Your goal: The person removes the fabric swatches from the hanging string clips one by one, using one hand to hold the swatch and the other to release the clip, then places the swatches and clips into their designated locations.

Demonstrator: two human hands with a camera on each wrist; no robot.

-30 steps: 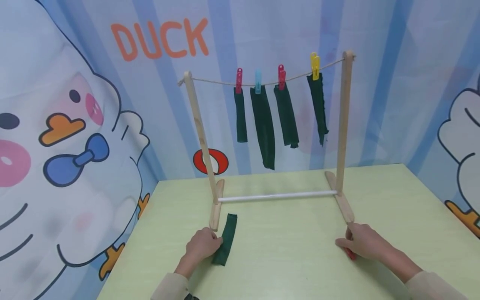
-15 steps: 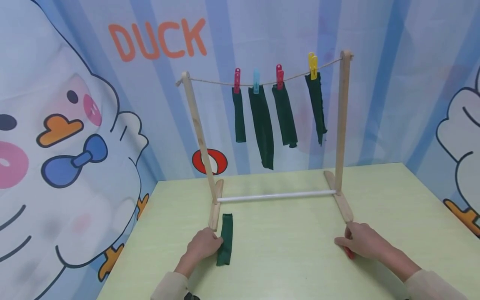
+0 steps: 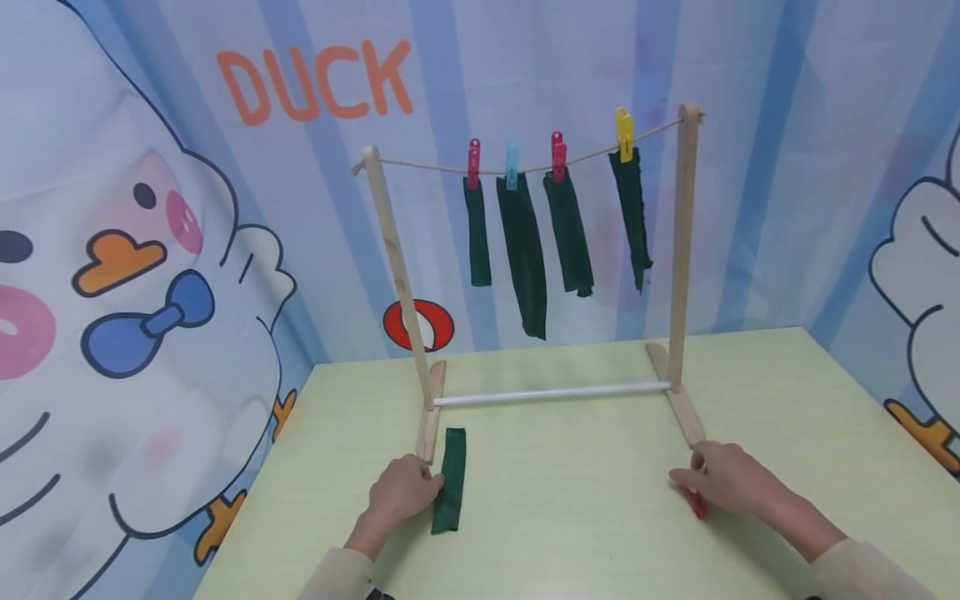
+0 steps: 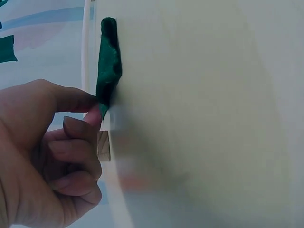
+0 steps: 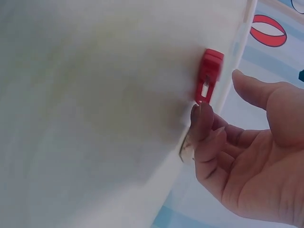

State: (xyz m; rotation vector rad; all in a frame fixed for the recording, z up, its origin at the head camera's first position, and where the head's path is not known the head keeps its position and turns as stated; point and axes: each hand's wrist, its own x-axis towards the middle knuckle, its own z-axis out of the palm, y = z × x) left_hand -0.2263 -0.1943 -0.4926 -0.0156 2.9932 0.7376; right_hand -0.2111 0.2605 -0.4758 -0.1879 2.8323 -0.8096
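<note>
A dark green cloth strip (image 3: 450,481) lies on the table at the left; its side edge is between the thumb and forefinger of my left hand (image 3: 405,490). The left wrist view shows those fingertips pinching the strip (image 4: 109,57), with the other fingers curled. At the right, my right hand (image 3: 733,482) is beside a red clothespin (image 3: 694,503) on the table. In the right wrist view a fingertip touches one end of the clothespin (image 5: 209,71), while the thumb (image 5: 254,89) stands apart from it.
Behind the hands stands a wooden rack (image 3: 681,250) with a string line (image 3: 420,165) and a white bottom rod (image 3: 551,394). Several green strips (image 3: 522,258) hang there from red, blue and yellow clothespins (image 3: 625,135). A printed duck curtain (image 3: 337,250) closes off the back.
The green strip on the table has turned slightly, its far end swinging left, and now lies straighter. Both hands stay nearly in place; the right thumb has lifted a little off the clothespin.
</note>
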